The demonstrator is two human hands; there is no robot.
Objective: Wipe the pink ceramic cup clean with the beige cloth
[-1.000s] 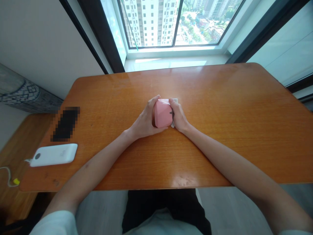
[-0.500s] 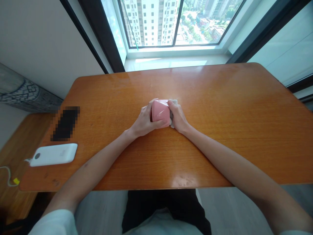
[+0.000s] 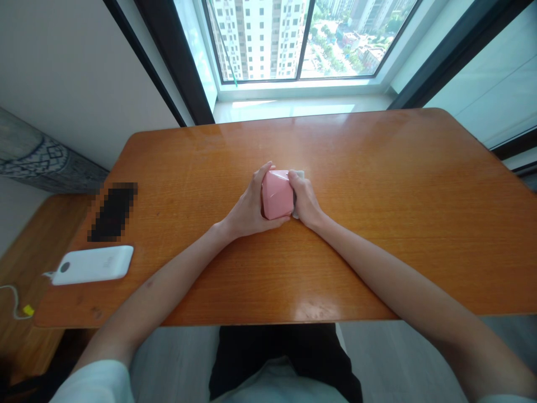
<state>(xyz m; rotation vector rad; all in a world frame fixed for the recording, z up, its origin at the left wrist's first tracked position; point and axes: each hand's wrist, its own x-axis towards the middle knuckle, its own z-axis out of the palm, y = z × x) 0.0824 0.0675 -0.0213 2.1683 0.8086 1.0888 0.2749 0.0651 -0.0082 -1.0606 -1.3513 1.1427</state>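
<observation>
A small pink faceted object [image 3: 277,194] stands in the middle of the orange wooden table [image 3: 377,224]. My left hand [image 3: 247,210] is wrapped round its left side, thumb along its lower edge. My right hand [image 3: 307,200] presses a light grey-white cloth [image 3: 297,174] against the object's right side, and only a sliver of that cloth shows past the fingers. Both hands rest on the tabletop.
A white power bank [image 3: 93,265] with a cable lies near the table's left front corner, and a blurred dark flat thing [image 3: 112,211] sits just behind it. A lower wooden surface [image 3: 25,263] adjoins on the left. A window sill [image 3: 293,106] runs behind the table.
The pink object has been turned slightly in my left hand, showing a different facet. My right hand has shifted a little along its right side with the cloth.
</observation>
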